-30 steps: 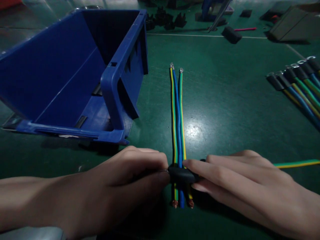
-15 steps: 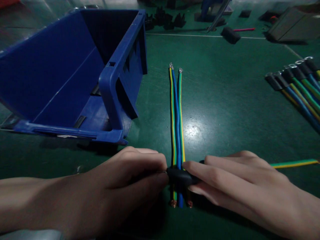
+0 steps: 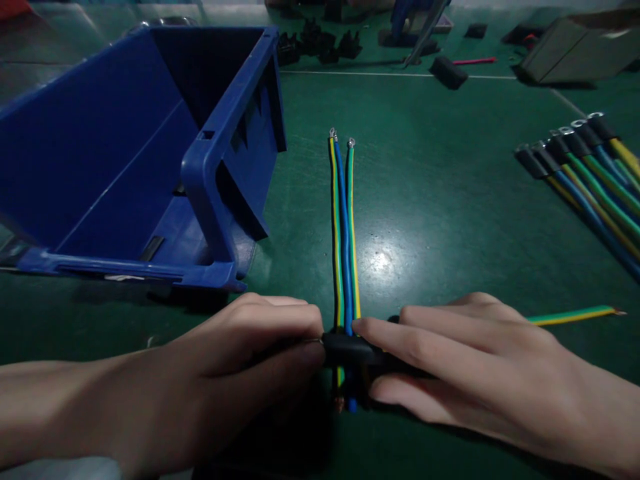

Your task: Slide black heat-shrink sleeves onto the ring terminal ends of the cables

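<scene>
My left hand (image 3: 270, 360) is closed in a pinch at the left end of a black sleeve (image 3: 345, 350); a sliver of metal shows at its fingertips. My right hand (image 3: 465, 360) holds the sleeve from the right, index finger above it and thumb below. A green-and-yellow wire (image 3: 575, 317) with a bare copper end sticks out beyond the right hand; its other part is hidden. Beneath the sleeve, on the table, lie a blue wire (image 3: 344, 233) and two green-and-yellow wires (image 3: 336, 253), ring terminals at their far ends.
A large blue bin (image 3: 200, 220) stands at the left, with small dark pieces inside. Several sleeved wires (image 3: 575, 160) lie bundled at the right. At the back are black parts (image 3: 320, 43), a dark block (image 3: 449, 72), a pink stick (image 3: 475, 61) and a box (image 3: 575, 50).
The view has shifted slightly, so everything appears a little further left. More of the black sleeve shows between my right thumb and index finger, which are slightly further apart.
</scene>
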`<state>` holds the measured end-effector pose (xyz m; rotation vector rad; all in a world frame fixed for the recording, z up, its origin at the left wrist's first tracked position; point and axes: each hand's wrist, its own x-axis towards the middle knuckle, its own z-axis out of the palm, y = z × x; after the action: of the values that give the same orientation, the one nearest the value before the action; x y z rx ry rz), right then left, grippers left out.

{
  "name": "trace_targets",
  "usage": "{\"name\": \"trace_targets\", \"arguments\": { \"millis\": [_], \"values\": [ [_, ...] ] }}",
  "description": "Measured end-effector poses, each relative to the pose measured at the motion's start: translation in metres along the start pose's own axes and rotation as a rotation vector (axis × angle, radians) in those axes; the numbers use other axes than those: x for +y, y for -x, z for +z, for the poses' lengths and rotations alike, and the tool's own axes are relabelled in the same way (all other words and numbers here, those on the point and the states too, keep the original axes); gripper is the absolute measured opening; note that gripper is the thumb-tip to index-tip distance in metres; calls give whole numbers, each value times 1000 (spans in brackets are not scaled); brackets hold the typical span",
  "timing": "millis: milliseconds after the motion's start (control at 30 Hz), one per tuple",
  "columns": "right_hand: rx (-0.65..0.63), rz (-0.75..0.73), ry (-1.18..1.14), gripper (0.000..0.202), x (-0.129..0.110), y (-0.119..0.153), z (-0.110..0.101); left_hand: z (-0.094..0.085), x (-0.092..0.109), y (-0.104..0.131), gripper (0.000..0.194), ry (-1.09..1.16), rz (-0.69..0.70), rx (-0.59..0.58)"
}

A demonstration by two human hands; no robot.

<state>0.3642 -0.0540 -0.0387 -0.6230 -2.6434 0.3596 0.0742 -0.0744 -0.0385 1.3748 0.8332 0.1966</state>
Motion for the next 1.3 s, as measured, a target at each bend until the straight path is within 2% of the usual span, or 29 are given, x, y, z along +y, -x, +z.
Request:
{"name": "trace_targets", "arguments": {
  "millis": [100,333,633,833,1067,1300],
  "values": [
    [3,-19,43,32,1,1,-3,-1,3,-4,35,14,24,-18],
    [0,-12,59,26,2,4,0,0,16,-5,46,-9,37,-5],
    [52,0,63,24,3,4,4,-1,8,-5,45,-104,90,41],
    [54,12,64,24,4,2,4,2,12,-5,49,-181,109,75],
    [54,35,45,22,5,5,6,5,13,-7,39,-261,176,124],
    [80,37,67,20,4,3,8,7,9,-6,37,-314,169,140]
  ]
}}
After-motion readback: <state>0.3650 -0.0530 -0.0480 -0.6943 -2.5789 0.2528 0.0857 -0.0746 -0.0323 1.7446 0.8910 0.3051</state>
